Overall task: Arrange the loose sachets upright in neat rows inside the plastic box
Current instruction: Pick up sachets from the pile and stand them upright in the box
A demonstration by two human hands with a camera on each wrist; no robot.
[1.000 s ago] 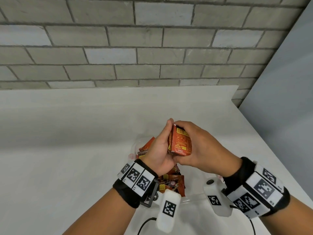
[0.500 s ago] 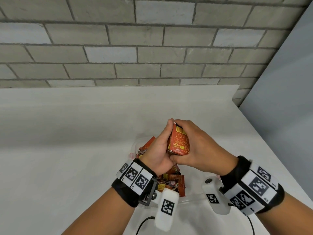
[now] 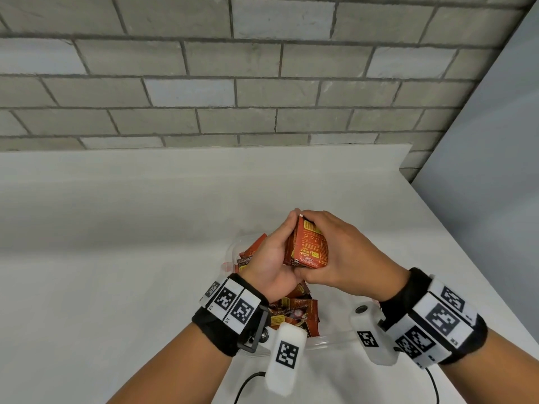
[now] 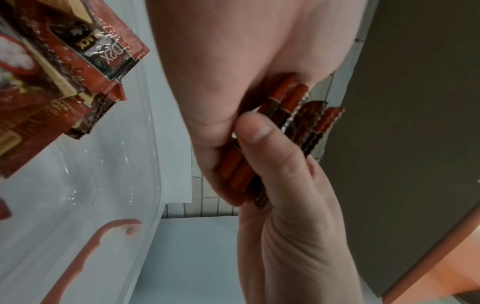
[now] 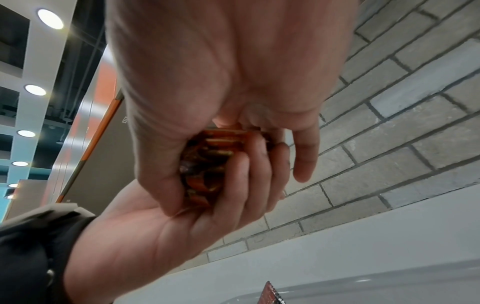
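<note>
A stack of several red-brown sachets (image 3: 309, 246) is held upright above the clear plastic box (image 3: 329, 339). My left hand (image 3: 272, 258) cups its left side and my right hand (image 3: 338, 252) grips it from the right, thumb under its lower edge. In the left wrist view the stack's edges (image 4: 293, 115) show between palm and thumb. The right wrist view shows the same stack (image 5: 207, 162) squeezed between both hands. More loose sachets (image 3: 294, 313) lie jumbled in the box below my hands, also seen in the left wrist view as loose sachets (image 4: 59, 78) beside the box wall (image 4: 135, 164).
The box stands on a white table (image 3: 116, 272) against a grey brick wall (image 3: 233, 83). The table's right edge (image 3: 478, 258) runs diagonally near my right wrist. Cables trail off the near edge under my wrists.
The stack has turned slightly in my hands, its printed face now more toward the camera. Both hands stay in the same place over the box.
</note>
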